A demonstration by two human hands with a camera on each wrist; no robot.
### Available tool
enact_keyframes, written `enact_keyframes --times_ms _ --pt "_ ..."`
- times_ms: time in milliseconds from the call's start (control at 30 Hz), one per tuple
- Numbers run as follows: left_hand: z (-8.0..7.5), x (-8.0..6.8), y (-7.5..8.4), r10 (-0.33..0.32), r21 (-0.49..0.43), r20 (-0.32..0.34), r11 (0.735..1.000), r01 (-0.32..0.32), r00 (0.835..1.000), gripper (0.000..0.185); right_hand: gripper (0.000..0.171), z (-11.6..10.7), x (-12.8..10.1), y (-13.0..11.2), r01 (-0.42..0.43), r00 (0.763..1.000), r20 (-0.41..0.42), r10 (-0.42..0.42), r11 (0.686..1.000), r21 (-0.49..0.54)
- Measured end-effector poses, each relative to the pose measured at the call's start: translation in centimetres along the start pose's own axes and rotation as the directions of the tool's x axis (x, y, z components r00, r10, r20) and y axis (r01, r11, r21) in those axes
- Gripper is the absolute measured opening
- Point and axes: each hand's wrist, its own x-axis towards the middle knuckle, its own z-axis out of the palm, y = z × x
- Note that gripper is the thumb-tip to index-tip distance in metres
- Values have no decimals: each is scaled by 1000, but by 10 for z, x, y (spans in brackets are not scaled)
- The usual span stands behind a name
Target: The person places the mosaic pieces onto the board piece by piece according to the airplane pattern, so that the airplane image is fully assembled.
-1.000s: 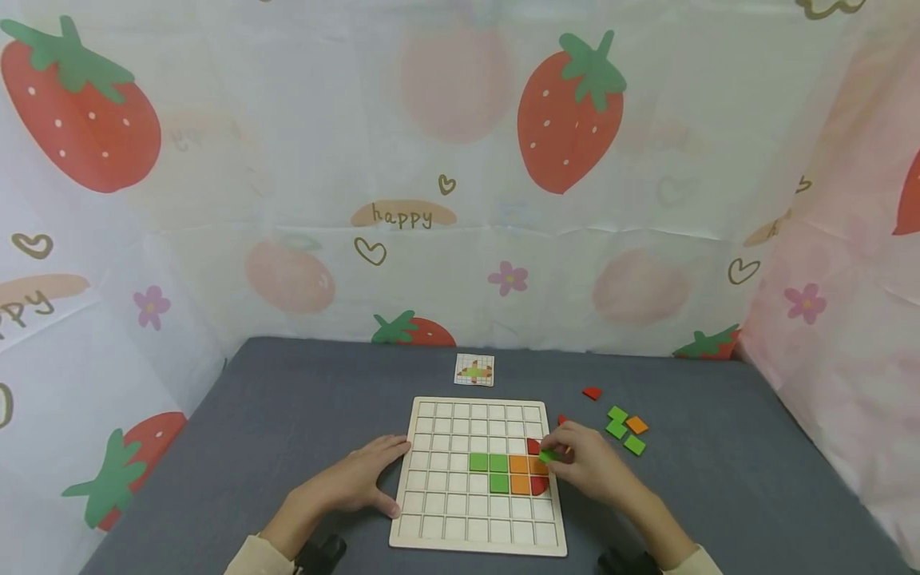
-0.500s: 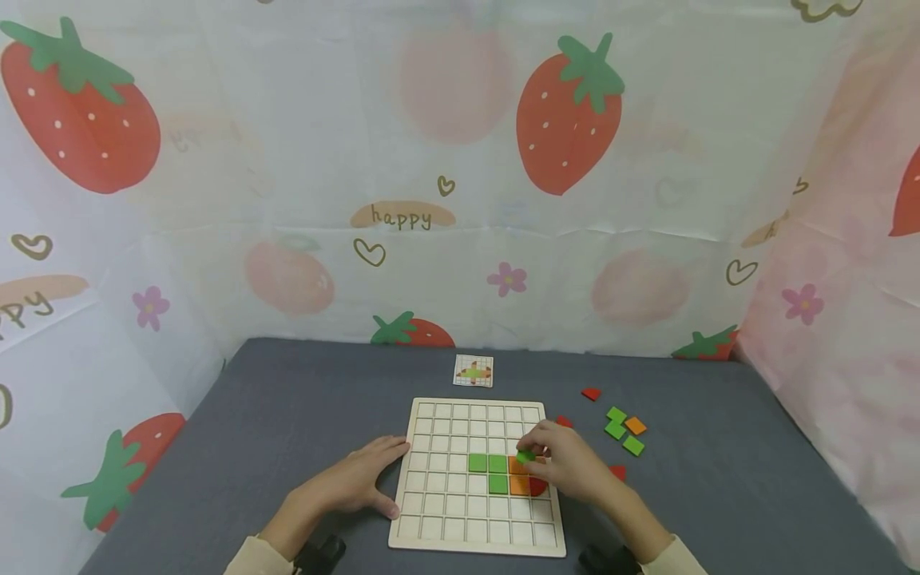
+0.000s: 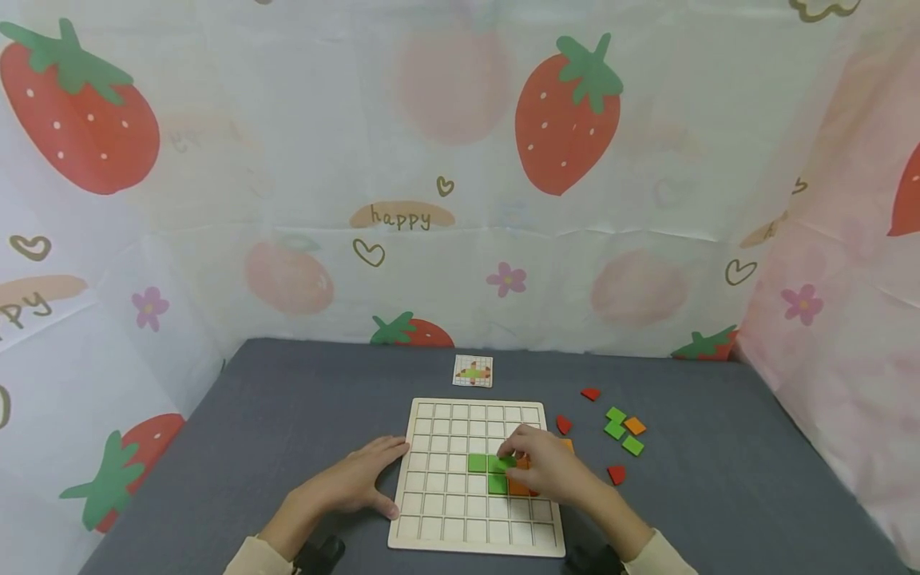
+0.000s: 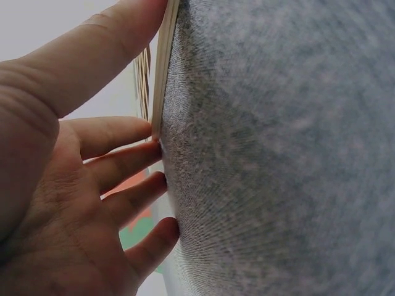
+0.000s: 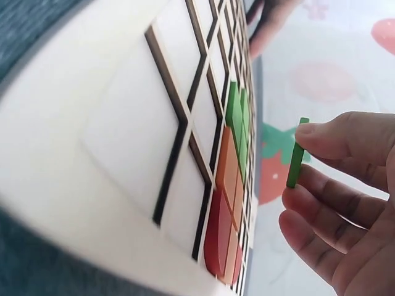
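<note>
A light wooden grid board (image 3: 431, 511) lies on the table. My left hand (image 3: 352, 483) rests at its left edge, thumb and fingertips touching the rim, fingers loosely extended. Over the board, my right hand (image 3: 549, 465) pinches a green square tile (image 5: 296, 161) between thumb and fingers. In the right wrist view that tile is held above the surface. Set in the grid are several tiles: a green tile (image 3: 477, 463), another green tile (image 3: 497, 485), an orange tile (image 5: 227, 161) and a red rounded piece (image 5: 216, 240). The right hand partly hides them in the head view.
A small pattern card (image 3: 473, 371) lies behind the board. To the right are loose red pieces (image 3: 616, 475), several green tiles (image 3: 633, 446) and an orange tile (image 3: 635, 426). Another orange tile (image 3: 568, 445) shows just behind the right hand. A strawberry-print curtain (image 3: 302, 160) encloses the table.
My right hand has moved left across the board with the green tile, from the right edge to over the green tiles. The left hand stays at the board's edge.
</note>
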Motion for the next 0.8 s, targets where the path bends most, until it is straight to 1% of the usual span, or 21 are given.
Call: enact_keyframes --times_ms 100,333,600,800 --pt "1 0 0 -3 -5 1 1000 3 1000 96 16 3 3 -4 14 1000 14 -14 1000 -2" --pt "2 -1 0 2 4 -9 1000 -2 1000 93 16 9 9 -10 -4 997 72 4 1000 4" --pt "2 0 0 0 9 -10 1000 0 1000 94 14 16 15 -15 34 996 82 -31 999 -24" --pt "0 -1 1 -1 3 -7 1000 1 1000 94 13 21 18 -17 31 993 118 -26 999 -41"
